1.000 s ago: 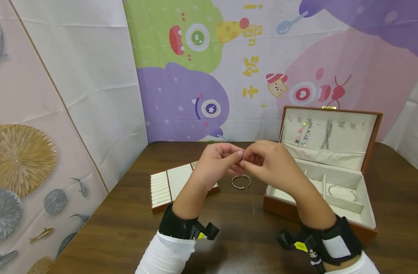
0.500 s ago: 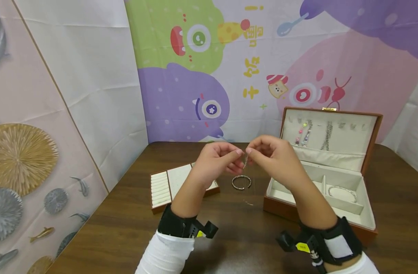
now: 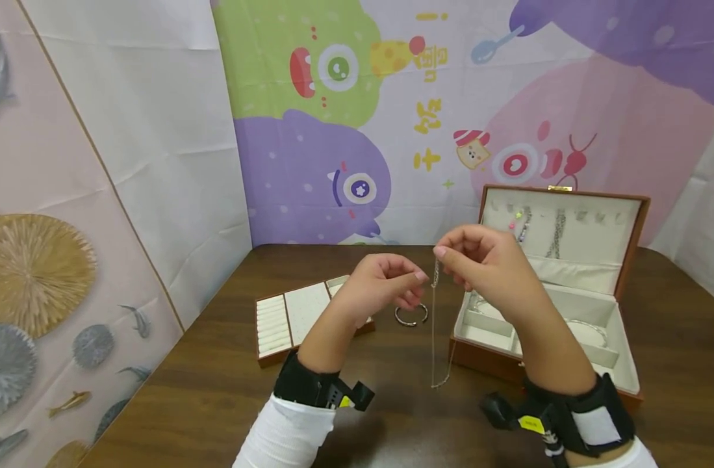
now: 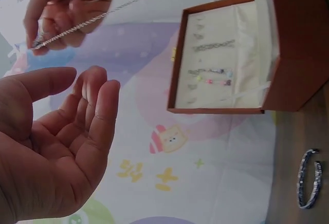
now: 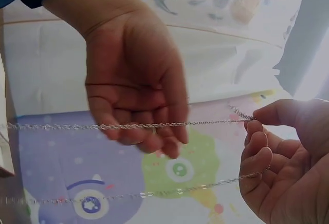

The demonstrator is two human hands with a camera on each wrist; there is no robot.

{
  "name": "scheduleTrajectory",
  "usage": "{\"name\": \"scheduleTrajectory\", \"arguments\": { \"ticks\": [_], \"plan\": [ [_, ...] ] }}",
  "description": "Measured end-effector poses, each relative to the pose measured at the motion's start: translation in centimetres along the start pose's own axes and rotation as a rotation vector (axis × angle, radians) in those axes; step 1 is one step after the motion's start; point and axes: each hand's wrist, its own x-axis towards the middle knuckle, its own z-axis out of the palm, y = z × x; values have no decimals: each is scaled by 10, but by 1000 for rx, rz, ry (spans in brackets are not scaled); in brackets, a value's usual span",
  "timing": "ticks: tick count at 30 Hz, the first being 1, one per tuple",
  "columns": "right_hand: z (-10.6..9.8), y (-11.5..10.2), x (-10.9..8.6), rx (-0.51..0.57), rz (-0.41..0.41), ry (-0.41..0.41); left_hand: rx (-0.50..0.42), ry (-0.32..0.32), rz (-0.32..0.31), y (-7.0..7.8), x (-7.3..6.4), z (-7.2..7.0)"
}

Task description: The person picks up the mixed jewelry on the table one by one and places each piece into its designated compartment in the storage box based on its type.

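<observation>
Thin metal-link necklace (image 5: 128,126) showing silver. Open-ring metal bracelet (image 4: 300,183) showing silver w/ dk streaks. Rect. brn box (image 3: 479,356) showing cream lining (image 3: 596,240). Wht fabric backdrop (image 3: 415,208) displaying grn, purple, pink cartoon monsters (image 3: 310,156). Flat dk-brn tabletop (image 3: 199,403) showing wood grain.

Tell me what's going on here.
A person's right hand pinches a thin silver chain necklace, which hangs down over the dark brown wooden table. The left hand is close beside it, holding nothing. A silver open-ended bracelet lies on the table, between a brown, cream-lined tray and an open brown, cream-lined jewellery box.
</observation>
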Motion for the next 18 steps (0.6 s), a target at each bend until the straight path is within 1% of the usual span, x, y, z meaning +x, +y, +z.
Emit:
{"name": "scheduleTrajectory", "arguments": {
  "ticks": [3,6,8,12,15,18],
  "plan": [
    [-5,-6,3,-54,-19,-30,17,-19,-18,-5,4,2],
    [-13,-13,12,-145,-51,-54,16,-15,-45,-13,10,4],
    [-20,-18,19,-212,-82,-51,8,-13,-69,-20,15,5],
    [-38,-24,34,-329,-126,-32,-4,-14,-140,-33,24,10],
    [-53,-26,45,-373,-134,-36,-1,-31,-195,-41,29,15],
    [-68,-27,54,-398,-124,-54,17,-54,-225,-47,37,20]
  ]
}}
